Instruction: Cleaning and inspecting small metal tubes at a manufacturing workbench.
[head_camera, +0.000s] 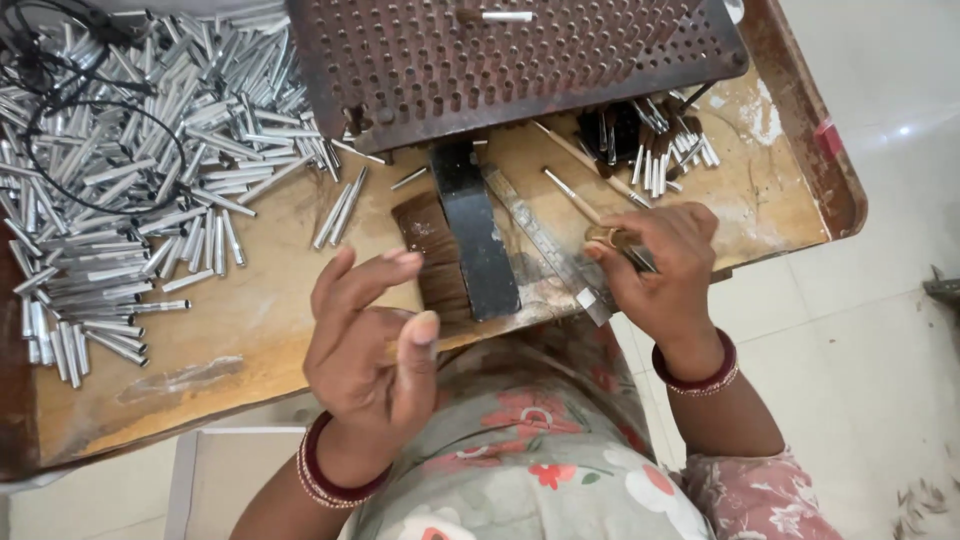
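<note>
Near the right table edge, a small metal ferrule (632, 252) is pinched in the right hand (665, 275); the left hand (365, 345) is held open, empty. Bristles should be seated squarely, judged here.

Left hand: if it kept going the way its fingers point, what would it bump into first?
Probably the brown bristle bundle lying beside the dark metal block; the left hand is open, fingers aimed up the wooden table. Height above it is unclear.
</note>
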